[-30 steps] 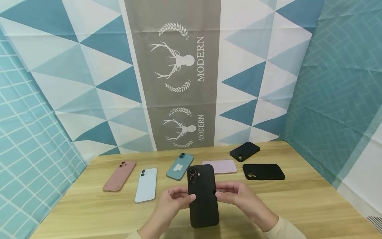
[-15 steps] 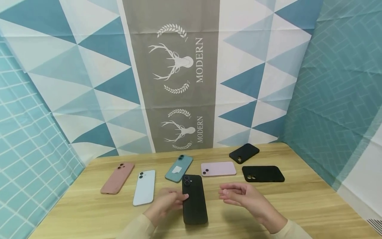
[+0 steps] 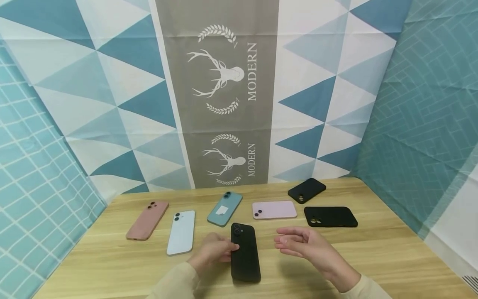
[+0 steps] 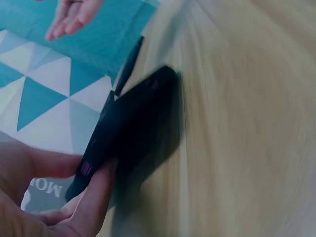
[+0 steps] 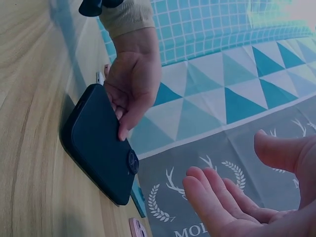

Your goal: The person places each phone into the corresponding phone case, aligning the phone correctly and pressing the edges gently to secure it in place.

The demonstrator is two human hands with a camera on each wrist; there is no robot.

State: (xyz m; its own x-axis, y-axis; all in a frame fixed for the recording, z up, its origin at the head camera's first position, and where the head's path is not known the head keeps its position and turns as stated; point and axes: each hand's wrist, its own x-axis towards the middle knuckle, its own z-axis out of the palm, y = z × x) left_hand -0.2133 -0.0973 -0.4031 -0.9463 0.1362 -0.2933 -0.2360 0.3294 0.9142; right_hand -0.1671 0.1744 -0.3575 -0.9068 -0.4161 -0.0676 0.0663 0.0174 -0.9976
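Observation:
My left hand (image 3: 214,251) pinches the left edge of a phone in a black case (image 3: 245,255), thumb on its back and fingers beneath. The phone's camera side faces up, lenses at the far end. In the left wrist view the cased phone (image 4: 128,123) is tilted, its far side near or on the tabletop. The right wrist view shows the back of the black case (image 5: 98,143) and the thumb over its edge. To the right, apart from the phone, my right hand (image 3: 306,247) hovers with fingers relaxed and nothing in them.
On the wooden table (image 3: 381,257) lie a pink phone (image 3: 147,220), a white phone (image 3: 181,232), a teal phone (image 3: 225,209) and a lilac phone (image 3: 274,209). Two black phone cases (image 3: 330,216) lie at the right. A patterned cloth (image 3: 228,104) hangs behind the table.
My right hand has let go of the black-cased phone and moved right. The left hand has lowered the phone toward the table, tilting it flatter.

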